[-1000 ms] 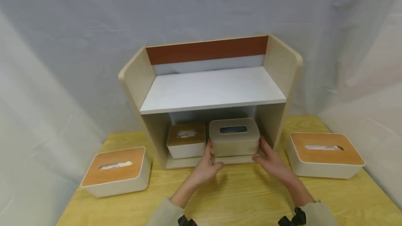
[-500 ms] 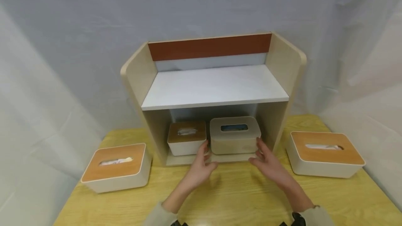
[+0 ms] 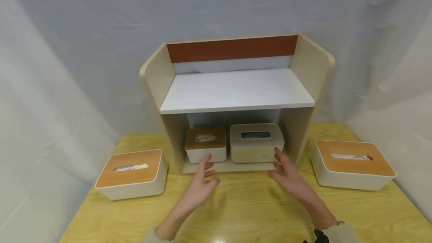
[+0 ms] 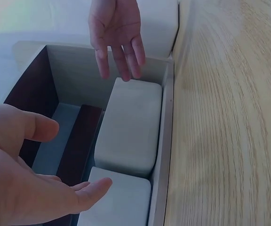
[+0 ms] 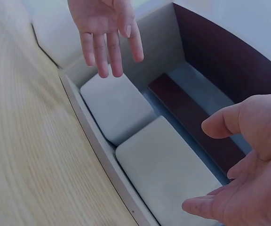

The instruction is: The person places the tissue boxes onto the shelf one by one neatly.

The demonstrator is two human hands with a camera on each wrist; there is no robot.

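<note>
A beige tissue box [image 3: 257,154] with a dark oval slot sits in the right part of the shelf unit's lower compartment. Left of it, in the same compartment, stands a white tissue box with a brown wooden lid [image 3: 206,155]. My left hand [image 3: 198,187] is in front of the brown-lidded box, fingers extended and holding nothing. Near the front right corner of the beige box is my right hand [image 3: 289,178], its fingers loosely spread and gripping nothing; whether a fingertip touches the box I cannot tell. Both wrist views show the hands with spread fingers.
The wooden shelf unit [image 3: 237,88] has a white upper shelf. A wood-lidded tissue box [image 3: 131,176] stands on the yellow table [image 3: 243,213] to the left, another wood-lidded tissue box [image 3: 354,165] to the right. Pale curtains [image 3: 216,3] hang behind and at both sides.
Both hands have let go of the beige box. The left hand has moved left and back towards me; the right hand has shifted only slightly. The head view has shifted a little.
</note>
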